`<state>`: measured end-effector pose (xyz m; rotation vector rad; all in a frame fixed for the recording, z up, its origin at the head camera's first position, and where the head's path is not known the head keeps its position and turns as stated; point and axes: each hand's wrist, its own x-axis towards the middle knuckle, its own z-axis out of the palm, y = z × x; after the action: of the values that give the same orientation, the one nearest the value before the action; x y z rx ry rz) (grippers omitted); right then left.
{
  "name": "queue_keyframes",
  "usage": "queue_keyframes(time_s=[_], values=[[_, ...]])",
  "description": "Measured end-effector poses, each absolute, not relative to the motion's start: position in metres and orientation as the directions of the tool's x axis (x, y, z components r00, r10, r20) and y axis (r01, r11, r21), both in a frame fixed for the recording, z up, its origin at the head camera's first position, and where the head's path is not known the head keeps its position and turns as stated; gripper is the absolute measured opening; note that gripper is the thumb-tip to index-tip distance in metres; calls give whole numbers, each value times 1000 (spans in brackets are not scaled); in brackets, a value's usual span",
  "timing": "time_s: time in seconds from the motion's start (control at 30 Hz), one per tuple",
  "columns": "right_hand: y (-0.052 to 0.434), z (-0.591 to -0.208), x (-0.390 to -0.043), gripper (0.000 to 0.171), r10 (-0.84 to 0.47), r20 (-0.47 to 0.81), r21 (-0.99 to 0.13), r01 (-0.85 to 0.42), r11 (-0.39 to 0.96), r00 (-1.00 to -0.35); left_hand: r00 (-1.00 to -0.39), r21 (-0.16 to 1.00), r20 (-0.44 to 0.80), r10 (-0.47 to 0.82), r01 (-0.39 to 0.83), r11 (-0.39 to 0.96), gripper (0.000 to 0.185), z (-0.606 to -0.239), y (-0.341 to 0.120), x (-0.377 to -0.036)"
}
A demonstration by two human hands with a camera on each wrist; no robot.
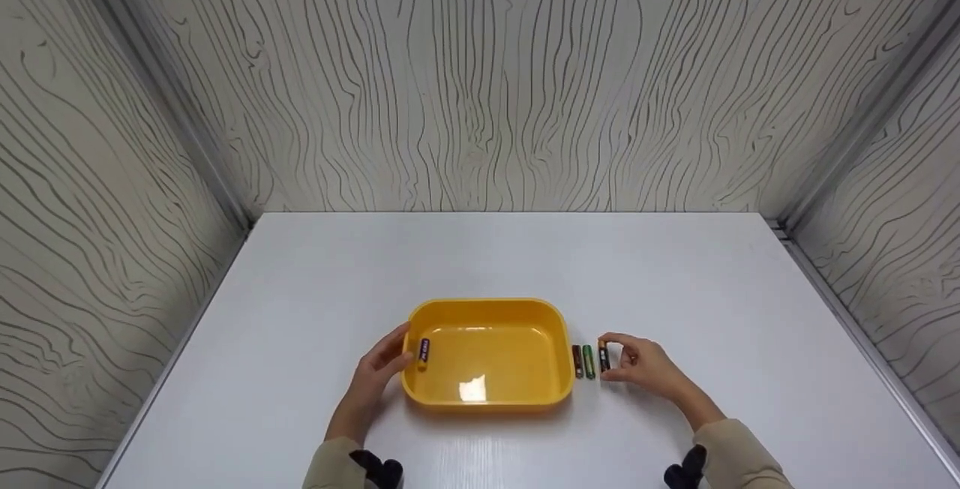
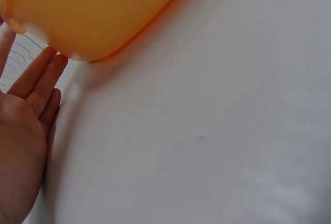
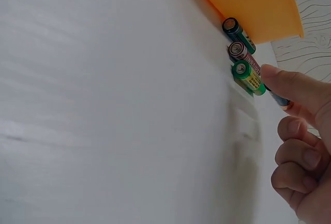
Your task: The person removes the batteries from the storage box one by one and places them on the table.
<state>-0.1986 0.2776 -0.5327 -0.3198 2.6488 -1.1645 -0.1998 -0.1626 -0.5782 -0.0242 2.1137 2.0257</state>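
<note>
My left hand (image 1: 379,361) holds the left side of a yellow plastic tray (image 1: 487,403), thumb at the rim and fingers along the outer wall. In the left wrist view, its fingers (image 2: 44,79) stretch up to the wall. One dark battery (image 1: 424,351) with an orange end lies inside the tray, at its left. Between thumb and index finger, my right hand (image 1: 649,365) pinches a black and copper battery (image 1: 604,356) by its ends. Just left of it are a green battery (image 1: 589,361) and a maroon battery (image 1: 577,361), side by side.
The right wrist view shows a dark green battery (image 3: 239,35) beside the maroon one, close against the tray's outer wall. Everything stands on a white table (image 1: 262,309). Wood-patterned panels (image 1: 480,84) rise behind it and on both sides.
</note>
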Motion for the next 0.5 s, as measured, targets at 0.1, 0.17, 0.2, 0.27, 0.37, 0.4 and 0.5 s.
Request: queue_keyframes(time_s=[0.1, 0.17, 0.2, 0.27, 0.37, 0.4, 0.5], values=[[276, -534, -200, 63, -280, -147, -739, -83, 668, -949, -978, 987, -157, 139, -152, 46, 60, -578, -163, -200], [276, -535, -201, 63, -273, -163, -735, -68, 675, -948, -977, 987, -159, 139, -153, 50, 60, -578, -163, -200], [275, -535, -201, 63, -269, -169, -733, -62, 678, -948, -977, 986, -164, 138, -158, 49, 60, -578, -163, -200], [275, -537, -202, 63, -262, -177, -728, -53, 683, -949, -975, 984, -177, 133, -172, 46, 60, -578, -163, -200], [274, -539, -202, 63, -268, -173, -721, -63, 690, -948, -975, 985, -171, 138, -167, 41, 61, -578, -163, -201], [274, -539, -202, 62, -273, -167, -719, -72, 692, -947, -975, 985, -174, 138, -171, 34, 61, -578, -163, -201], [273, -541, -203, 62, -283, -156, -710, -91, 698, -946, -976, 987, -162, 147, -159, 30, 61, -579, -164, -200]])
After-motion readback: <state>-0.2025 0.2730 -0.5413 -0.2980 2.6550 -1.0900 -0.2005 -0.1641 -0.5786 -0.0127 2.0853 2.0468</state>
